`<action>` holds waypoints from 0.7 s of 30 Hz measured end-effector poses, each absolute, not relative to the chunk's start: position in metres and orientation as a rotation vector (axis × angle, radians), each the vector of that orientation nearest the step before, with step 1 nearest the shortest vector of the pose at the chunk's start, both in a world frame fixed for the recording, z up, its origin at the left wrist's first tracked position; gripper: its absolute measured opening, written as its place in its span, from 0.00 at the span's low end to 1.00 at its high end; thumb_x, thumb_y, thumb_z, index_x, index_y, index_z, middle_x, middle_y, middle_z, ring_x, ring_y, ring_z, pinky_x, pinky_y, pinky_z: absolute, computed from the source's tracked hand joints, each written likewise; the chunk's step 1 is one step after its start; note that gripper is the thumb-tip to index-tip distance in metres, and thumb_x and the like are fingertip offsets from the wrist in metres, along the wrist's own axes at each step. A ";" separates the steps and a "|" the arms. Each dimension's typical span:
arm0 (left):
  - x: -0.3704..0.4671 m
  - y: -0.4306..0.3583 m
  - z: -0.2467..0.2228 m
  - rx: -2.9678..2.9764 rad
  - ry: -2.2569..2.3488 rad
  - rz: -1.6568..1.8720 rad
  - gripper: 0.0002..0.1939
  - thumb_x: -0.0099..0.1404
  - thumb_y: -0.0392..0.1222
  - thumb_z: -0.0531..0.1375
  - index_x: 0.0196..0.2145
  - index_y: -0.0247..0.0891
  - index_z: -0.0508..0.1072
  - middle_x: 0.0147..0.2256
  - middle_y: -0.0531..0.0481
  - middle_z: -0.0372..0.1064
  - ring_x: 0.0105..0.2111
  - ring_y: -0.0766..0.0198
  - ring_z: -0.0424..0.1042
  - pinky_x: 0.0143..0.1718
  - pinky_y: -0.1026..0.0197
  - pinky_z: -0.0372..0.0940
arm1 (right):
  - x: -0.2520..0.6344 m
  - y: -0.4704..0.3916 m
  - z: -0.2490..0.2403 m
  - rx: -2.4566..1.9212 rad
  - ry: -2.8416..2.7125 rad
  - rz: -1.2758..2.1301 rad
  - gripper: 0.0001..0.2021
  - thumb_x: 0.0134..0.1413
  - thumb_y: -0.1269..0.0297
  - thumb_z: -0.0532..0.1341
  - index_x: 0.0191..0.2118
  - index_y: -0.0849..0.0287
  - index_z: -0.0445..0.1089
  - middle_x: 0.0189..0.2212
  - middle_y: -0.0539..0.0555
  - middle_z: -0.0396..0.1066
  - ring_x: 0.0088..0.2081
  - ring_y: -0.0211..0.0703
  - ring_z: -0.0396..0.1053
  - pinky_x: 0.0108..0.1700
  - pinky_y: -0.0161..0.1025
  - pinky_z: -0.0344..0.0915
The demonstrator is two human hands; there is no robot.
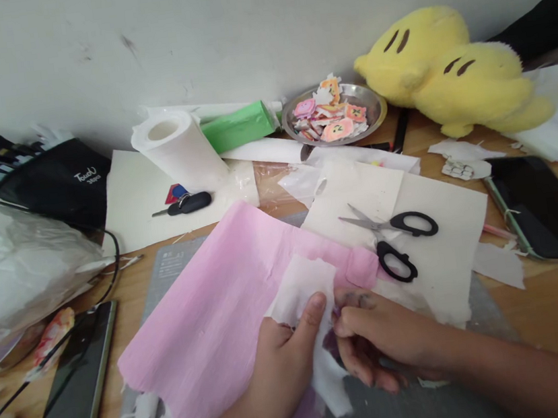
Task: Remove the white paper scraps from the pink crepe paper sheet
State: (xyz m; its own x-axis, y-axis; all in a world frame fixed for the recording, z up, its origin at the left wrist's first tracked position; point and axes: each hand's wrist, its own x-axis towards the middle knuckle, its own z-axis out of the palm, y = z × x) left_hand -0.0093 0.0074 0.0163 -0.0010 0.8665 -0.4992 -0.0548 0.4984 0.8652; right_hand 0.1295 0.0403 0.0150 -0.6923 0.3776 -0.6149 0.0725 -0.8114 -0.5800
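Note:
My left hand grips a torn white piece of paper, its thumb pressed on top. My right hand is closed at the right edge of that paper, thumb and forefinger pinched together; a small dark purple patch shows by its fingertips. Beneath and to the left lies a large pink sheet with ragged edges. Just beyond my right hand, black-handled scissors rest with blades parted on cream paper sheets.
A grey cutting mat underlies the papers. Behind stand a white paper roll, keys, and a metal plate of paper cutouts. Yellow plush toys sit back right. Phones lie at both sides; a plastic bag is left.

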 end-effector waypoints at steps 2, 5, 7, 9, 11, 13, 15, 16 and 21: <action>-0.010 0.006 0.014 0.768 1.370 0.826 0.19 0.59 0.56 0.59 0.25 0.35 0.71 0.16 0.55 0.67 0.16 0.68 0.66 0.16 0.69 0.61 | 0.129 0.040 0.013 -1.089 -0.920 2.596 0.12 0.38 0.69 0.47 0.12 0.60 0.61 0.08 0.46 0.62 0.07 0.28 0.54 0.05 0.24 0.45; -0.010 0.006 0.011 0.768 1.360 0.805 0.20 0.59 0.57 0.59 0.25 0.35 0.71 0.15 0.54 0.68 0.15 0.68 0.67 0.16 0.69 0.61 | 0.128 0.040 0.011 -1.035 -0.938 2.605 0.13 0.36 0.68 0.46 0.10 0.60 0.61 0.07 0.47 0.60 0.07 0.28 0.54 0.05 0.24 0.46; -0.010 0.006 0.012 0.760 1.357 0.818 0.21 0.58 0.57 0.60 0.24 0.35 0.71 0.14 0.54 0.68 0.15 0.68 0.67 0.15 0.70 0.61 | 0.128 0.040 0.010 -1.011 -0.916 2.617 0.13 0.35 0.68 0.46 0.10 0.60 0.62 0.08 0.47 0.61 0.07 0.29 0.54 0.05 0.23 0.46; -0.010 0.008 0.014 0.732 1.341 0.840 0.20 0.57 0.57 0.61 0.23 0.35 0.71 0.14 0.54 0.68 0.15 0.69 0.66 0.15 0.71 0.60 | 0.128 0.040 0.010 -0.983 -0.897 2.632 0.14 0.36 0.67 0.46 0.10 0.61 0.62 0.08 0.47 0.61 0.07 0.29 0.55 0.05 0.23 0.47; -0.010 0.010 0.016 0.702 1.326 0.877 0.19 0.56 0.56 0.62 0.23 0.35 0.72 0.14 0.55 0.68 0.15 0.70 0.66 0.15 0.72 0.59 | 0.129 0.040 0.010 -0.972 -0.871 2.643 0.13 0.36 0.66 0.47 0.11 0.61 0.62 0.09 0.48 0.63 0.08 0.29 0.56 0.06 0.23 0.49; -0.010 0.011 0.017 0.690 1.326 0.916 0.18 0.55 0.54 0.63 0.22 0.35 0.72 0.15 0.56 0.68 0.15 0.71 0.66 0.15 0.73 0.59 | 0.130 0.039 0.011 -0.984 -0.826 2.639 0.09 0.37 0.66 0.49 0.15 0.60 0.62 0.10 0.48 0.65 0.08 0.30 0.57 0.06 0.23 0.49; -0.010 0.012 0.017 0.694 1.330 0.929 0.18 0.55 0.54 0.63 0.22 0.35 0.72 0.15 0.56 0.68 0.15 0.71 0.66 0.15 0.73 0.59 | 0.130 0.039 0.012 -0.979 -0.787 2.630 0.07 0.37 0.65 0.50 0.17 0.59 0.61 0.11 0.47 0.66 0.08 0.30 0.58 0.06 0.23 0.49; -0.010 0.012 0.017 0.698 1.333 0.927 0.18 0.55 0.54 0.63 0.22 0.35 0.72 0.16 0.56 0.68 0.15 0.71 0.66 0.16 0.73 0.59 | 0.130 0.039 0.012 -0.968 -0.783 2.627 0.07 0.37 0.65 0.50 0.18 0.59 0.61 0.10 0.47 0.66 0.08 0.30 0.58 0.06 0.23 0.49; -0.011 0.009 0.013 0.745 1.363 0.853 0.19 0.57 0.56 0.61 0.22 0.35 0.71 0.15 0.55 0.67 0.15 0.69 0.66 0.15 0.70 0.60 | 0.130 0.041 0.014 -0.988 -0.846 2.636 0.12 0.44 0.68 0.49 0.15 0.59 0.61 0.09 0.46 0.63 0.09 0.29 0.57 0.07 0.22 0.50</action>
